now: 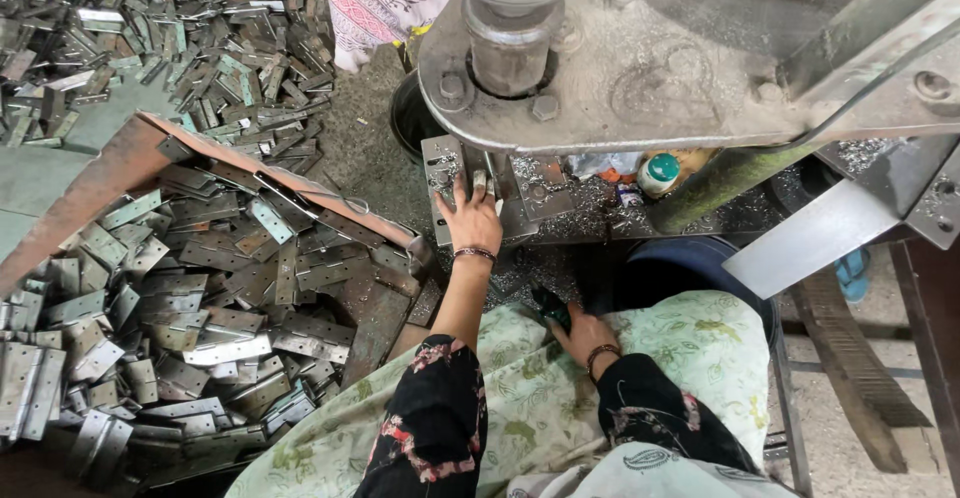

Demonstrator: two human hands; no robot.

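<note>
A small flat metal plate (481, 184), grey and dull, stands under the fingertips of the left hand (470, 220) on the press bed (540, 203), close to the bed's left edge and just below the thick steel ram. Bright metal shavings lie scattered over the bed's middle and right side. A dark green handle (551, 310) sits low by the bed's front edge, gripped at its end by the right hand (583, 336), which rests on a pale floral cloth over the lap.
</note>
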